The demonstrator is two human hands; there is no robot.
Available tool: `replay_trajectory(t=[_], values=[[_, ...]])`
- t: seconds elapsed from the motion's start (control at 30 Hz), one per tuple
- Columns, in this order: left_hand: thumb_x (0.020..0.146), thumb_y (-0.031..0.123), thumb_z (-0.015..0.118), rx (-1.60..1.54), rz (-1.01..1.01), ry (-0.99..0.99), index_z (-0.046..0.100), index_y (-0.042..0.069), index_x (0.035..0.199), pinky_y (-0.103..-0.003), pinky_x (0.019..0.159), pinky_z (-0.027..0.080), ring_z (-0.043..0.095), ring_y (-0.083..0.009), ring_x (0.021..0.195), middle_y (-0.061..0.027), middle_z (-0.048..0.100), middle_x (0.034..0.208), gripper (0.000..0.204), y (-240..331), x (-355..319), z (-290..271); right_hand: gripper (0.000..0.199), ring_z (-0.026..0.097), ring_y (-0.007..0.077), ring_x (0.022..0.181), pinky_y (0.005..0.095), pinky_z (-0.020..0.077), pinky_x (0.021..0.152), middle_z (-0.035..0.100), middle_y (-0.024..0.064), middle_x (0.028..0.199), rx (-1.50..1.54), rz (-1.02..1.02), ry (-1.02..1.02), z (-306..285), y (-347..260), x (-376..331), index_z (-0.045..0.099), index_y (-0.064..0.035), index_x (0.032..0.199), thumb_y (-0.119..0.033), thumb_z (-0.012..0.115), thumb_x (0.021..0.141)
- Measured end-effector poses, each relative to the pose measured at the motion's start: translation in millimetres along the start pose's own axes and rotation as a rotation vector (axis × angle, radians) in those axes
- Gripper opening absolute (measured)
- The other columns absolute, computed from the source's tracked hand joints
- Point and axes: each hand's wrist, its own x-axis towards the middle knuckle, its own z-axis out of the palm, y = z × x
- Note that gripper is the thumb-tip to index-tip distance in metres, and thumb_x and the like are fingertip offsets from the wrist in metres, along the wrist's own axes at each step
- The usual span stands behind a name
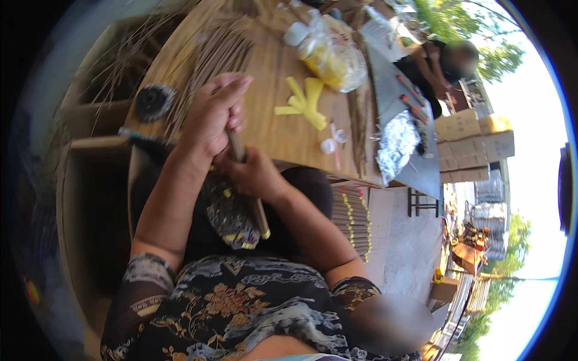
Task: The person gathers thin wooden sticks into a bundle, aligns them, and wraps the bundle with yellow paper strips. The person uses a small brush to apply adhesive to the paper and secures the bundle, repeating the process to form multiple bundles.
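Note:
Both my hands are closed around a slim brown stick bundle (260,218) with a yellow band at its lower end, held slantwise over my lap. My left hand (214,114) grips its upper part, thumb on top, above the table's near edge. Lower down, my right hand (256,173) wraps around it. A clear, crinkled plastic bag (229,216) with yellow bits lies on my lap beside the bundle. On the wooden table (265,78), yellow paper strips (307,102) lie to the right of my left hand. Long thin brown sticks (220,51) are spread beyond it.
A black round object (153,102) sits at the table's left edge. Farther back lies a plastic bag with yellow contents (331,57); silvery plastic (397,144) is to the right. An open cardboard box (96,204) stands at my left. Another person (427,69) works at far right.

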Motion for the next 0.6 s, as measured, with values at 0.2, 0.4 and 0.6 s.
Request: replay_trajectory(t=[0.2, 0.4, 0.6], values=[[0.084, 0.023, 0.058, -0.097, -0.066, -0.130, 0.053, 0.003, 0.096, -0.018, 0.039, 0.032, 0.037, -0.0024, 0.040, 0.0051, 0.042, 0.054, 0.024, -1.8, 0.3, -7.0, 0.015, 0.049, 0.0085, 0.048, 0.0225, 0.0404, 0.045, 0.050, 0.0015, 0.057, 0.119, -0.083, -0.130, -2.9, -8.6, 5.0, 0.053, -0.0023, 0.078, -0.015, 0.058, 0.082], [0.084, 0.024, 0.059, 0.067, 0.074, 0.014, 0.053, 0.004, 0.096, -0.018, 0.039, 0.033, 0.037, -0.0023, 0.040, 0.0060, 0.042, 0.053, 0.024, -6.5, 0.8, -1.4, 0.010, 0.045, 0.0083, 0.042, 0.0226, 0.0364, 0.039, 0.049, 0.0011, 0.056, -0.050, -0.188, 0.155, 6.7, 15.3, 15.4, 0.053, -0.0030, 0.078, -0.012, 0.056, 0.080], [0.083, 0.020, 0.060, -0.108, -0.035, -0.134, 0.054, 0.004, 0.096, -0.018, 0.039, 0.033, 0.036, -0.0025, 0.039, 0.0054, 0.041, 0.051, 0.022, -1.0, -0.8, -6.3, 0.012, 0.044, 0.0068, 0.044, 0.0225, 0.0349, 0.039, 0.048, -0.0006, 0.056, 0.122, -0.039, 0.056, 10.1, 4.9, 5.3, 0.052, -0.0033, 0.078, -0.014, 0.056, 0.080]])
